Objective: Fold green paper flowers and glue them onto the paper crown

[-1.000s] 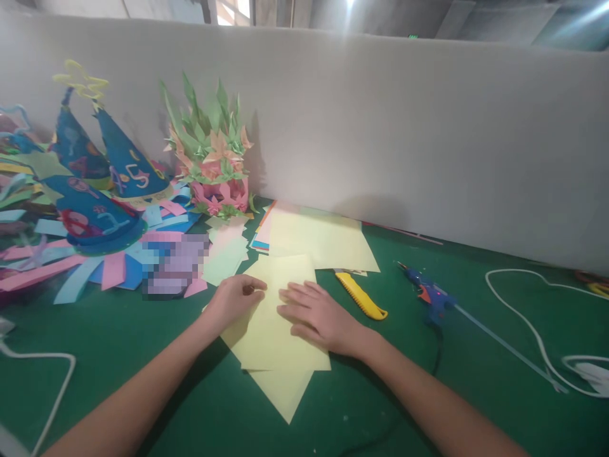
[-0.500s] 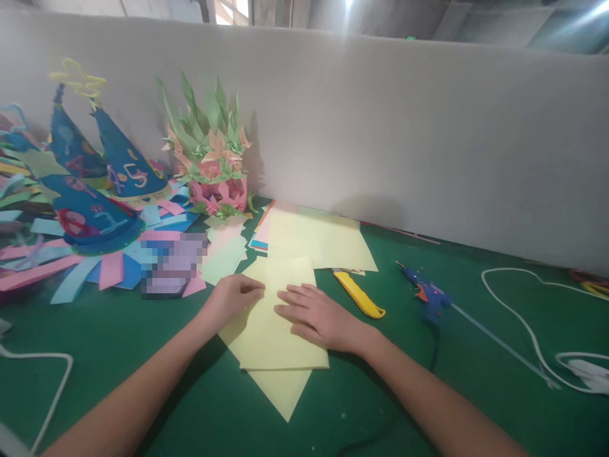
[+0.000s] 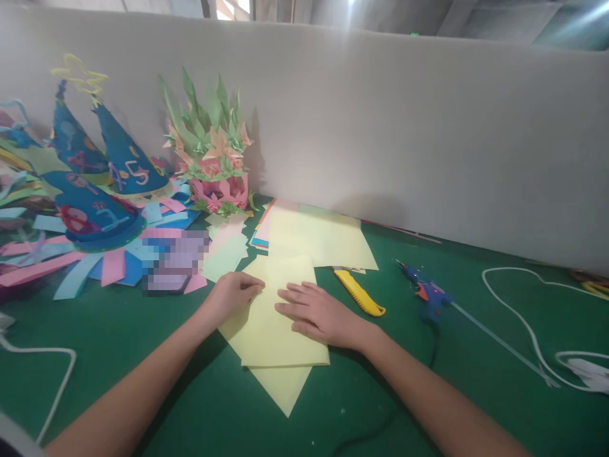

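Note:
A folded sheet of pale yellow paper lies on the green table in front of me. From beneath it stick out the corners of another yellow sheet, turned at an angle; whether the two are joined I cannot tell. At the left edge of the paper, my left hand has its thumb and forefinger pinched together on it. My right hand rests flat on the folded sheet, fingers stretched out toward the left. Just to the right lies a yellow utility knife.
Behind the hands is a paper stack, with green and pink pieces beside it. Left are a phone, blue cone hats and a paper-flower crown. A blue glue gun and white cable lie right.

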Demonstrator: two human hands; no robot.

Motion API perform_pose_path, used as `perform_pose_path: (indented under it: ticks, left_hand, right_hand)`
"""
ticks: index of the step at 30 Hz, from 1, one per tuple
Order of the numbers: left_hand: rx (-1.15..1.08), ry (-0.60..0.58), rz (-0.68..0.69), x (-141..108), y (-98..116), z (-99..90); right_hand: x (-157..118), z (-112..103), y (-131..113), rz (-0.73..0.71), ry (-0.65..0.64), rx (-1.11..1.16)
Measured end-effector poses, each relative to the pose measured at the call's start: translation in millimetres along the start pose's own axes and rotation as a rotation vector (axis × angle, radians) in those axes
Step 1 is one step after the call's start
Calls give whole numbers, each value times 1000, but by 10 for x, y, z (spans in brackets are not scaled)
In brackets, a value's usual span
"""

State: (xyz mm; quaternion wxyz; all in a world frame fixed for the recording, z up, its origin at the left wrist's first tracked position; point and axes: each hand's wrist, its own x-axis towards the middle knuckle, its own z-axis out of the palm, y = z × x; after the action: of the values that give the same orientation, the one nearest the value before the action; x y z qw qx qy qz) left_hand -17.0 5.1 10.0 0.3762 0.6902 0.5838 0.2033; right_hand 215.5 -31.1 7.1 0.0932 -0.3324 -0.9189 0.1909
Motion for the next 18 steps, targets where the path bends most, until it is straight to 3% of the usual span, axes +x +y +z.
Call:
perform_pose_path:
  ticks: [5,12,18]
  left_hand:
    - [40,6,48,5,-7,6]
    - [171,90,227,-38,38,47]
    - [176,95,292,-71,73,60]
  right_hand:
    - [1,12,11,-3,9,17]
    - [-8,-17,2,17,-16,75]
    - [-6,46,97,178,147,119]
